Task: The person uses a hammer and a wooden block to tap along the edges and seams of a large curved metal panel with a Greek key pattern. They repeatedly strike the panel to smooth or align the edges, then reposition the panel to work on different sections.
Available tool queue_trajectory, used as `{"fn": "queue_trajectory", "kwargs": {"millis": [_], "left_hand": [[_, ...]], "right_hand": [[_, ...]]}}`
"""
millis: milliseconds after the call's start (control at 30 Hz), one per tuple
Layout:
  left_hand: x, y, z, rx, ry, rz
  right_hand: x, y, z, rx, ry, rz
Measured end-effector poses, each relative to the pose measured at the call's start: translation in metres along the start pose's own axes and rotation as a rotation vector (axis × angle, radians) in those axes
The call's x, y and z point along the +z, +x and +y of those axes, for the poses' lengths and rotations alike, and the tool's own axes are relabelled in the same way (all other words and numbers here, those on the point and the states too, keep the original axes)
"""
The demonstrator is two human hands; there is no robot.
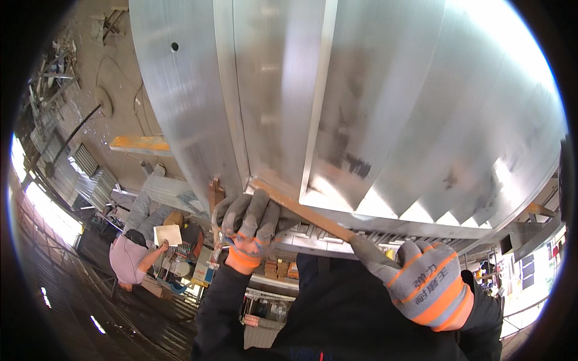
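Observation:
A long flat brown bar (313, 218) slants along the near edge of a large brushed-metal panel (379, 120) with raised ribs. My right hand (430, 283), in a grey and orange work glove, is closed round the bar's near right end. My left hand (250, 222), gloved alike, has its fingers bent and pressed together over the bar's far left end, close to a corner of the panel's ribs. The palm side of the left hand is hidden. Just left of it, a brown upright piece (215, 194) stands at the panel's edge.
A person (132, 259) in a pink top is at the lower left, holding a pale square board (167, 235). An orange-topped beam (141, 144) lies left of the panel. Cables and scrap metal (51, 78) are on the floor beyond. A slatted metal edge (415, 234) runs below the panel.

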State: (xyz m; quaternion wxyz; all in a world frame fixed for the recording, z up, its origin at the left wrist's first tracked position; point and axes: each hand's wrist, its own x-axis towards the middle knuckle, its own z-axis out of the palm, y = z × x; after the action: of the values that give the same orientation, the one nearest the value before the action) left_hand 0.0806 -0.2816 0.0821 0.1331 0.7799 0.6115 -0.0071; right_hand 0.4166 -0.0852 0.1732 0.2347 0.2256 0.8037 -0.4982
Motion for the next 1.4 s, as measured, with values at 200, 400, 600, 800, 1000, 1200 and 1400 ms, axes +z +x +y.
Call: {"fn": "queue_trajectory", "kwargs": {"millis": [200, 400, 600, 800, 1000, 1200, 1400], "left_hand": [[-0.005, -0.002, -0.002, 0.005, -0.006, -0.037], [0.004, 0.000, 0.003, -0.056, -0.067, 0.026], [0.003, -0.002, 0.002, -0.022, -0.030, 0.004], [-0.003, 0.007, 0.003, -0.026, -0.068, -0.008], [-0.006, 0.013, 0.005, -0.120, -0.042, -0.172], [0.001, 0.006, 0.002, -0.078, -0.049, -0.016], [0.008, -0.002, 0.002, -0.084, -0.058, 0.049]], "right_hand": [[-0.004, 0.001, -0.002, 0.001, -0.022, 0.014], [-0.001, -0.002, 0.000, -0.003, -0.029, -0.012], [-0.001, 0.001, 0.001, -0.022, -0.039, 0.024], [-0.001, 0.001, 0.000, 0.026, -0.059, 0.060], [0.004, -0.003, 0.009, -0.015, -0.105, -0.013], [0.001, 0.005, 0.005, -0.032, -0.005, 0.036], [-0.002, 0.009, -0.001, 0.025, 0.052, 0.023]]}}
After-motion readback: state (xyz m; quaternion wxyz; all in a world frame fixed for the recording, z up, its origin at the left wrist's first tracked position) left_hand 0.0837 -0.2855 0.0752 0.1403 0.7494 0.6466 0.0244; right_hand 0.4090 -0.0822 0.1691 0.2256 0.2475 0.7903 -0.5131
